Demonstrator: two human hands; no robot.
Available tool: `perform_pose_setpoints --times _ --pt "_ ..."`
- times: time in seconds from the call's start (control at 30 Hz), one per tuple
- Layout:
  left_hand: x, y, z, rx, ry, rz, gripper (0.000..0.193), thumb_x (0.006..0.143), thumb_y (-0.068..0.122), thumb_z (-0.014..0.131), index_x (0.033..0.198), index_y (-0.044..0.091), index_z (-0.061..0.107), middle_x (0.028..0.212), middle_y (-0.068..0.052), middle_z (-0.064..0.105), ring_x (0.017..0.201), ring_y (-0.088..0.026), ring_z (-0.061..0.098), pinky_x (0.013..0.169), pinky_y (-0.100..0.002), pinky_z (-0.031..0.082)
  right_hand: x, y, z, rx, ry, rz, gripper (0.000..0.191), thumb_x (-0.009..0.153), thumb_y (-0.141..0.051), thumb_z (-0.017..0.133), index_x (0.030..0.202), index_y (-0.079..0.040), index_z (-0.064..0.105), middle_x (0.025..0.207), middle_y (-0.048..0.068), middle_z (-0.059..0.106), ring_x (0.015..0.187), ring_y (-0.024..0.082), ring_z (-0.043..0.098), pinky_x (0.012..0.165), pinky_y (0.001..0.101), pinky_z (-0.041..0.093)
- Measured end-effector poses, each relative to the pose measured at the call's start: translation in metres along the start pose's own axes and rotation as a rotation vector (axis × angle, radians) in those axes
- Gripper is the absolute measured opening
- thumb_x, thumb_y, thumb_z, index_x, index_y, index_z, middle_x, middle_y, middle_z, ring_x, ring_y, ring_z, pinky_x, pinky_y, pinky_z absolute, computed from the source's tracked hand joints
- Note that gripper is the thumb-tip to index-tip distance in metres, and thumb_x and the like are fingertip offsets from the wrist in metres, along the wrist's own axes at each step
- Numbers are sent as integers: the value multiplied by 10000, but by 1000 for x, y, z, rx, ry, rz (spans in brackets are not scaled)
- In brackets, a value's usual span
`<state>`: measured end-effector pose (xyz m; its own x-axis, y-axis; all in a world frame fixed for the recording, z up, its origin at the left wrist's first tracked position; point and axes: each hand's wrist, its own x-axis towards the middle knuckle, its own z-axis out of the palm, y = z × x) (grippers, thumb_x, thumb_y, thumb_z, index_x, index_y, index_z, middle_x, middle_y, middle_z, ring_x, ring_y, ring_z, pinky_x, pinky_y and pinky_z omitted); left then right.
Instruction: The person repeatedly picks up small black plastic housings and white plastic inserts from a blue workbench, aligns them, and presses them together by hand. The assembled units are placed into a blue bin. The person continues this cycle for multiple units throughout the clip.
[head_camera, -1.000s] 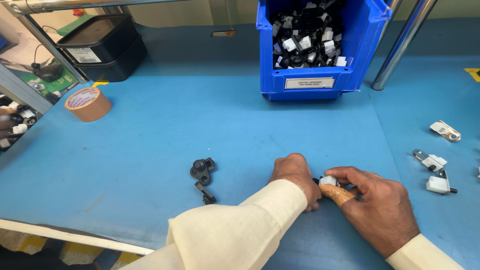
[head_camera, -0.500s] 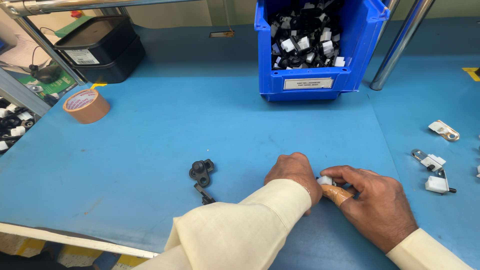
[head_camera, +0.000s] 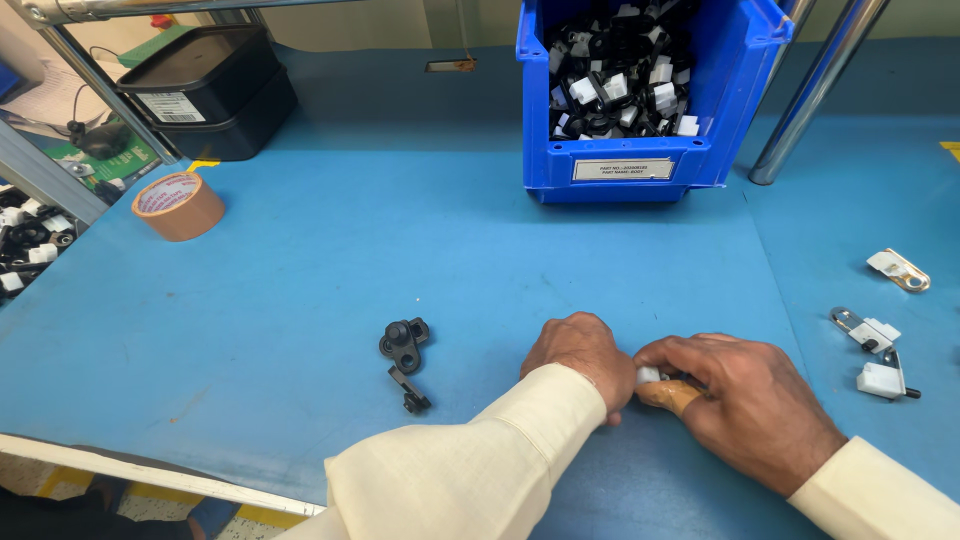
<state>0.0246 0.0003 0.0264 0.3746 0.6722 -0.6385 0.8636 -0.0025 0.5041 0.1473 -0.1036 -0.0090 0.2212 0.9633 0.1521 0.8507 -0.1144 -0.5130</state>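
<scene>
Small white part (head_camera: 648, 376) sat pinched between both hands near the front of the blue table (head_camera: 300, 300), mostly hidden by fingers. Left hand (head_camera: 578, 352) and right hand (head_camera: 745, 400) were pressed together, clamped on it. Just left lay a black bracket (head_camera: 404, 352). Farther back stood a blue bin (head_camera: 650, 100) of black and white pieces; a tape roll (head_camera: 178, 206) sat far left, and white-and-metal clips (head_camera: 875, 350) lay to the right.

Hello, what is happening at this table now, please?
A person presses both hands together on the blue table. The left hand and right hand close on a small white part and a tan-handled tool. Black pieces lie to their left, a blue bin of parts behind.
</scene>
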Motion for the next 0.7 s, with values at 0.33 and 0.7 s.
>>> perform_pose_setpoints --times 0.33,0.7 --pt "-7 -19 12 -412 1 -19 67 929 -20 645 988 8 630 871 -119 740 681 -218 771 547 -319 634 19 -8 -8 126 -171 321 332 743 -219 879 1069 -180 825 860 27 844 820 143 740 771 329 604" --pt "-7 -28 27 -367 -31 84 89 934 25 651 1001 -25 621 785 -142 740 590 -248 749 438 -315 579 19 21 9 616 -179 487 291 800 5 758 1070 -80 826 904 85 820 819 141 751 790 294 605"
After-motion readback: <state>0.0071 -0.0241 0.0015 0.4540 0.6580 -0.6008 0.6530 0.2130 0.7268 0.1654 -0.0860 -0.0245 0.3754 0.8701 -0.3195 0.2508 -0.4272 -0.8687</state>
